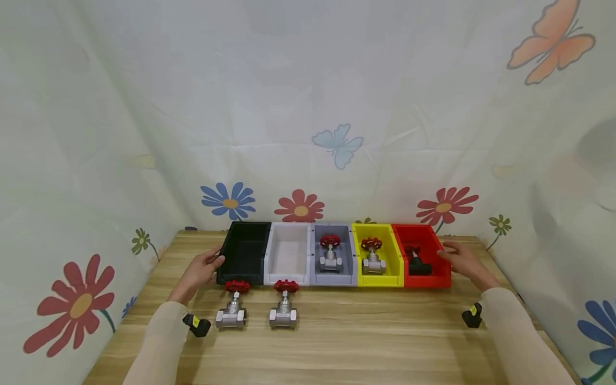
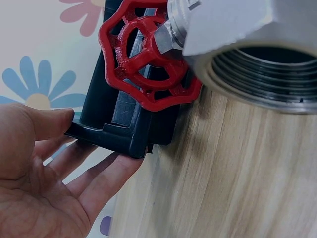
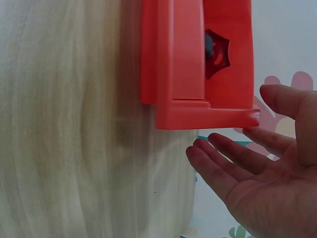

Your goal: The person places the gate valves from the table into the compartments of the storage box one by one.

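My left hand [image 1: 201, 270] pinches the outer rim of the black bin [image 2: 111, 139], thumb on the rim and fingers against the outer wall. At the other end of the row, my right hand [image 3: 267, 163] is spread beside the red bin [image 3: 183, 116], its thumb and fingers apart from the wall in the right wrist view. Inside the red bin lies a black-bodied valve [image 1: 417, 264] with a dark red handwheel. Two silver gate valves with red handwheels, a left one [image 1: 232, 315] and a right one [image 1: 284, 314], stand before the black and white bins.
Between the end bins are a white bin [image 1: 289, 280], a grey bin [image 1: 333, 279] and a yellow bin [image 1: 380, 280]. The grey and yellow ones each hold a silver valve with a red handwheel. A flowered curtain [image 1: 298, 107] hangs behind the wooden table [image 1: 366, 337].
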The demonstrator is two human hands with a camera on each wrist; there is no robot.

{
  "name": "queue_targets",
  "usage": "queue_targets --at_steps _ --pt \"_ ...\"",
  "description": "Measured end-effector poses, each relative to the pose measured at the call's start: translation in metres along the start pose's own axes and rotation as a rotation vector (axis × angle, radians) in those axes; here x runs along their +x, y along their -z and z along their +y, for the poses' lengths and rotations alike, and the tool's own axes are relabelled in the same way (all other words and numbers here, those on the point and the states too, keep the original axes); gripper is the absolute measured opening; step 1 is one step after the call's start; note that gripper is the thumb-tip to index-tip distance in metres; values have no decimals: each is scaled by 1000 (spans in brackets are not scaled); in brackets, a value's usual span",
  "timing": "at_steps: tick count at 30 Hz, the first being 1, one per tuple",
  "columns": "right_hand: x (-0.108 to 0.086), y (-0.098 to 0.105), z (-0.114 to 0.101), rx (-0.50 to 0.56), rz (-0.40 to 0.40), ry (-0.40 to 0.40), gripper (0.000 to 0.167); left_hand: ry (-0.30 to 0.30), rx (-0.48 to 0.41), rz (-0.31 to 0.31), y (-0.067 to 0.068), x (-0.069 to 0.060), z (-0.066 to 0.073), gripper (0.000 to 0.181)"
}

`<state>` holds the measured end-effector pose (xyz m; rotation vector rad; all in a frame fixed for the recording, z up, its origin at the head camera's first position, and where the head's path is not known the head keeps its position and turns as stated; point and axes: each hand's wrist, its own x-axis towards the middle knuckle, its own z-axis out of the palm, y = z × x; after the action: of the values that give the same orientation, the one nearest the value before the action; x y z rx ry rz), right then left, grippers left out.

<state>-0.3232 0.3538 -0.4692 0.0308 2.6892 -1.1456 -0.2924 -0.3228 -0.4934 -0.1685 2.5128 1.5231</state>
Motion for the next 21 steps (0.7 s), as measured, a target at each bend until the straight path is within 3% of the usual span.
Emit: queue_targets --at_steps 10,21 --pt "0 -3 3 60 -15 22 61 -3 5 2 0 -1 1 60" --pt "-1 -5 2 56 -14 29 58 8 7 3 0 -2 2 60"
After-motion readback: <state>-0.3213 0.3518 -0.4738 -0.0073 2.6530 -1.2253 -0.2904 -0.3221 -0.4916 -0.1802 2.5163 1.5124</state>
